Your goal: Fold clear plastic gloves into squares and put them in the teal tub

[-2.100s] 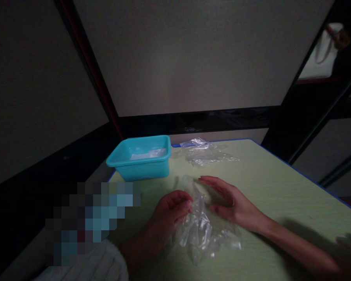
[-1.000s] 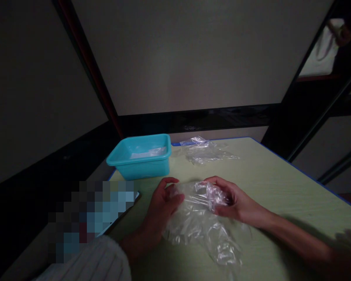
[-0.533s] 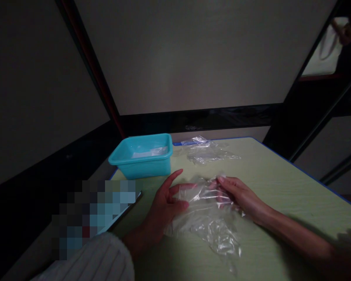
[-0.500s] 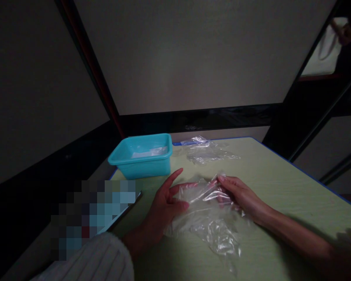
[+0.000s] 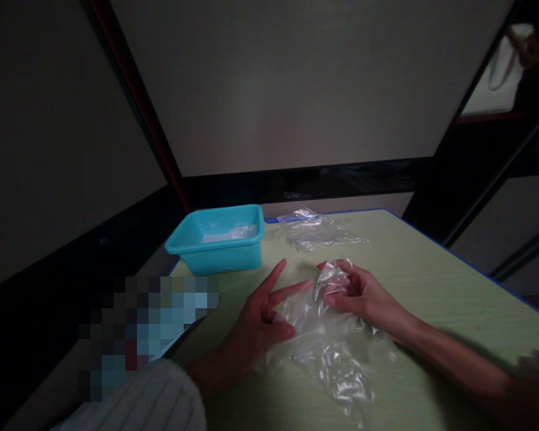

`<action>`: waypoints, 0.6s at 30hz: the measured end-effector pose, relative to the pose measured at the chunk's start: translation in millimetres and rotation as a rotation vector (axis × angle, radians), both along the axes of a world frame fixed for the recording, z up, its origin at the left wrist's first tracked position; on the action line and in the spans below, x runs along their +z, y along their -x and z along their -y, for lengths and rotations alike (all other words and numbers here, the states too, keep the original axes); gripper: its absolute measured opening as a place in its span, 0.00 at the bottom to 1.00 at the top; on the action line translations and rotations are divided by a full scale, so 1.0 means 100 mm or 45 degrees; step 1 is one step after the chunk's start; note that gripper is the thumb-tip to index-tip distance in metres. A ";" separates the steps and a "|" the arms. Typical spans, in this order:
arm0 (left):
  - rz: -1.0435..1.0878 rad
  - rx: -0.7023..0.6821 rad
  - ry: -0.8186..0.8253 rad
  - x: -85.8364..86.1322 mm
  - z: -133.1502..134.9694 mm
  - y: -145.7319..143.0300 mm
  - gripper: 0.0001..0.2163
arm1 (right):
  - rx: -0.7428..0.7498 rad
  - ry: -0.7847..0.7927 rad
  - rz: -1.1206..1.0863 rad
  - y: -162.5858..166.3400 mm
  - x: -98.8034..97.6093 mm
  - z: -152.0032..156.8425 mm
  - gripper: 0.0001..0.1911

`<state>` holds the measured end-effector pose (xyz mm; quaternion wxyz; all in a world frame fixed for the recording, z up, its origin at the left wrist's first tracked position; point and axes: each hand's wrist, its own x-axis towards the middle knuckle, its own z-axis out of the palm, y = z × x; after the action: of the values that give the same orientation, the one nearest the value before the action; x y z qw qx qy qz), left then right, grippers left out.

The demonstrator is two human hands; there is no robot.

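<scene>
Dim room, green table (image 5: 453, 287): we had both hands on a clear plastic bag (image 5: 332, 353).
Our right hand (image 5: 363, 294) was curled closed around the bag's bunched upper end. Our left hand (image 5: 258, 317) lay with fingers spread, its thumb resting on the bag's left edge. The bag lay crumpled mid-table, toward the near edge. A teal tub (image 5: 215, 246) stood at the far left corner, a second bag (image 5: 318, 233) just beside it along the far edge.
</scene>
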<state>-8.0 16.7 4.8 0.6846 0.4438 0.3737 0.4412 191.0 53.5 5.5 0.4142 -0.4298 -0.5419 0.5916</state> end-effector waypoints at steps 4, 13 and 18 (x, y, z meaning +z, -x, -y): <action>-0.026 0.098 0.055 0.00 -0.02 -0.02 0.45 | -0.104 0.010 0.070 -0.02 0.00 -0.02 0.31; -0.088 0.158 -0.013 0.04 -0.12 0.05 0.33 | -0.278 -0.046 0.084 -0.09 -0.06 -0.11 0.31; -0.003 0.238 -0.059 0.03 -0.17 0.07 0.29 | -0.318 -0.037 0.119 -0.09 -0.03 -0.10 0.31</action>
<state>-14.8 33.6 7.4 0.6296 0.4231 0.4040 0.5113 199.5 63.5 2.9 0.4651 -0.5152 -0.5114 0.5067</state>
